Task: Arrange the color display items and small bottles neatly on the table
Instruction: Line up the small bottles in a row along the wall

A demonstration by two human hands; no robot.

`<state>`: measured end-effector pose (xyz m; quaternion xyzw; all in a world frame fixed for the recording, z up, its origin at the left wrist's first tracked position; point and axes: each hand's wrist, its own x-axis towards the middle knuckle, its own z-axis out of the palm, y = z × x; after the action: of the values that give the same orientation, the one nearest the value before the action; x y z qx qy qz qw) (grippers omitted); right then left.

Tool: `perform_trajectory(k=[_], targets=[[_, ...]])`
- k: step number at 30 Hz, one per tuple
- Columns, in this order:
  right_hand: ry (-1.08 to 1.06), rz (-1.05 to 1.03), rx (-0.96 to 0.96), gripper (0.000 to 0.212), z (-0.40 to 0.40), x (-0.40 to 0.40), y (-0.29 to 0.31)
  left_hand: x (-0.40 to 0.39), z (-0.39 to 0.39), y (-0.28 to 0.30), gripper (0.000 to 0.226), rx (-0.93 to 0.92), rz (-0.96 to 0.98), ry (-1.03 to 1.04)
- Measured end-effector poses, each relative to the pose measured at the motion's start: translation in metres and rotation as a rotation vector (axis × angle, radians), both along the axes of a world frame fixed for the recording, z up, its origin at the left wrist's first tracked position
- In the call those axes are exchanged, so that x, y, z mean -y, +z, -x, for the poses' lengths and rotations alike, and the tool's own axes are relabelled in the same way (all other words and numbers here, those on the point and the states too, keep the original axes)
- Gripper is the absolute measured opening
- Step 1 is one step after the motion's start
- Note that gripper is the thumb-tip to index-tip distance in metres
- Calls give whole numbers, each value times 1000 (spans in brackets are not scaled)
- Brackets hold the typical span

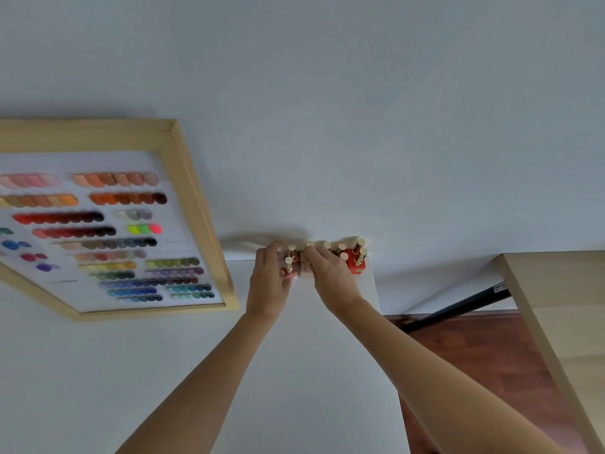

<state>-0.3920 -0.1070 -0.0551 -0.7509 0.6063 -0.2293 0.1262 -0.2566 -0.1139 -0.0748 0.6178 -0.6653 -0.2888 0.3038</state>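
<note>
Several small nail-polish bottles with gold caps stand in a tight group at the far right corner of the white table, against the wall. My left hand grips a reddish bottle at the group's left end. My right hand holds a pale bottle in the middle, its fingers curled over the caps. A wood-framed colour display board with rows of colour swatches lies on the table to the left. Bottles under my hands are partly hidden.
The table's right edge runs just beside the bottles. Beyond it are a wooden floor, a black table leg and a light wood tabletop at the right. A white wall stands behind.
</note>
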Motion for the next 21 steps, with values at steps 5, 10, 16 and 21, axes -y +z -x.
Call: perform_trajectory(k=[5,10,16,21], targets=[[-14,52,58,38,3,-5,-4,0,4,-15,62,-96,-222,52],[-273,208,279,34,24,-30,-18,6,19,-27,44,-91,-276,142],[-644,-210,397,70,68,-27,-42,13,27,-34,31,-66,-234,180],[-551,-347,363,46,76,-9,-51,16,35,-35,25,-111,-232,206]])
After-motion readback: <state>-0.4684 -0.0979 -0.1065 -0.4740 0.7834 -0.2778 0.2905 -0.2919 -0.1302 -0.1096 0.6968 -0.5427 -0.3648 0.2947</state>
